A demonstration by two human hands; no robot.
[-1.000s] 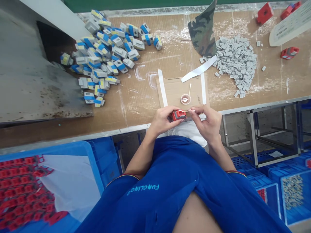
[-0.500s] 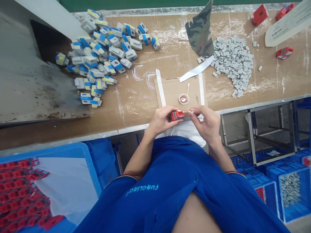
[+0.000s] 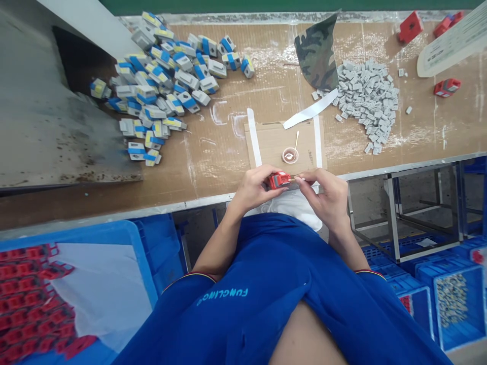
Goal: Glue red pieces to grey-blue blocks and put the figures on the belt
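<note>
The small red plastic block point(image 3: 279, 180) is pinched in the curled fingers point(image 3: 262, 178) of the left hand point(image 3: 253, 190), just over the near edge of the tan-topped desk point(image 3: 205, 175). The right hand point(image 3: 323, 195) has its fingertips point(image 3: 302, 179) closed on a thin stick point(image 3: 292, 179) reaching the block's end. A loosened pinch could drop the block past that edge; a slipping stick could knock the small round dish point(image 3: 289, 155).

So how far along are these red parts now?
Looks done: red pieces in the blue crate at lower left. In hand: a red plastic part in the left hand, a thin stick in the right hand against it. Seemingly left: red parts on the far bench.
</note>
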